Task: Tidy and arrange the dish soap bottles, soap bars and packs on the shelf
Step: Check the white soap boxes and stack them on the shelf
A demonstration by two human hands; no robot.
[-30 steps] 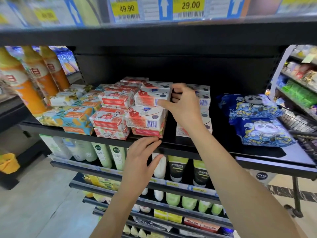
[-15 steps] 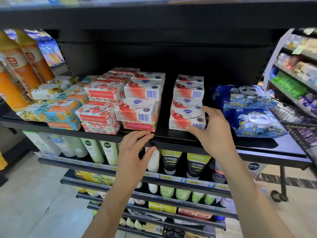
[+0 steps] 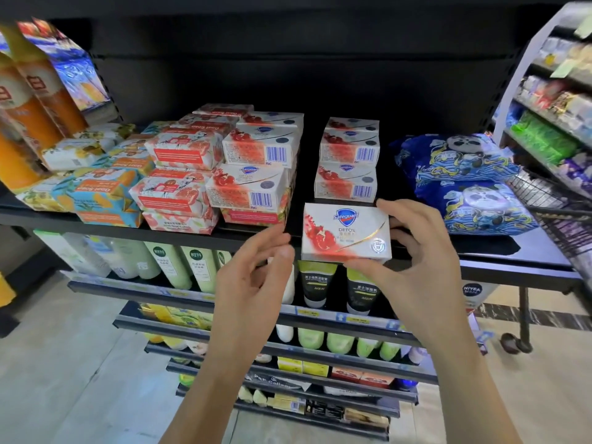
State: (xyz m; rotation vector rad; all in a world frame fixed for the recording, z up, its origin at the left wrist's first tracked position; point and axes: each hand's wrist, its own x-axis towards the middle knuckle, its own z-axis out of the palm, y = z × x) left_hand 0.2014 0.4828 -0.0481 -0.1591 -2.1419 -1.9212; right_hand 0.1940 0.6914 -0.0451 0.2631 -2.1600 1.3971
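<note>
My right hand (image 3: 419, 261) grips a white and red Safeguard soap box (image 3: 344, 232), tilted face-up at the front edge of the black shelf (image 3: 480, 251). Fingers curl over its right side and the thumb is under its front. Behind it stands a short stack of the same boxes (image 3: 347, 161). My left hand (image 3: 253, 274) hovers just left of the held box with relaxed fingers, holding nothing. More Safeguard boxes (image 3: 253, 168) and wrapped pink soap bars (image 3: 179, 174) are stacked to the left. Orange dish soap bottles (image 3: 35, 100) stand at far left.
Blue panda-print packs (image 3: 464, 181) lie on the shelf to the right. Teal and orange wrapped soaps (image 3: 96, 193) sit left of the pink ones. Lower shelves hold tubes and bottles (image 3: 317, 283). A wire cart (image 3: 557, 206) and another rack (image 3: 554, 116) stand at right.
My right hand has pulled the bottom Safeguard box out of the right stack and tipped it face-up at the shelf edge. My left hand lifted off the shelf edge toward the box.
</note>
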